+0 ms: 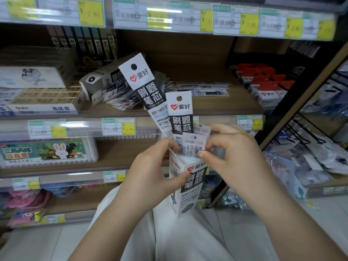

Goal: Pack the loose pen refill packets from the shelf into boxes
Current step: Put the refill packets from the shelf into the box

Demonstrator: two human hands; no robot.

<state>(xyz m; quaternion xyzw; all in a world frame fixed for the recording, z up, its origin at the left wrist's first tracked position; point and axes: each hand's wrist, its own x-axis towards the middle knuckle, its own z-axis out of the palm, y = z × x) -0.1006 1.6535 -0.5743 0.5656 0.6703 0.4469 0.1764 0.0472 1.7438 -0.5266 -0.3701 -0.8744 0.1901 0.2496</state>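
- While the left hand [150,172] is gripping the open box [188,187] by its upper left wall, thumb across the printed front, the box is standing upright above the person's lap, mouth upward
- The right hand [231,153] is pinching, between curled fingertips, the short packets [194,144] sitting at the box mouth, so it is the hand nearer the insertion point
- Two taller refill packets [180,117] are projecting upward from the mouth; one is running almost parallel to the box's long axis, the other [140,83] is leaning up and to the left
- Judged from this, seating them is calling for a straight downward push along the box's axis
- Each packet is showing a white header with a hang hole and red heart logo above a black printed band
- Further loose packets [124,98] are lying in a heap on the shelf [216,108] behind, beside a tipped grey box [94,81], well apart from both hands
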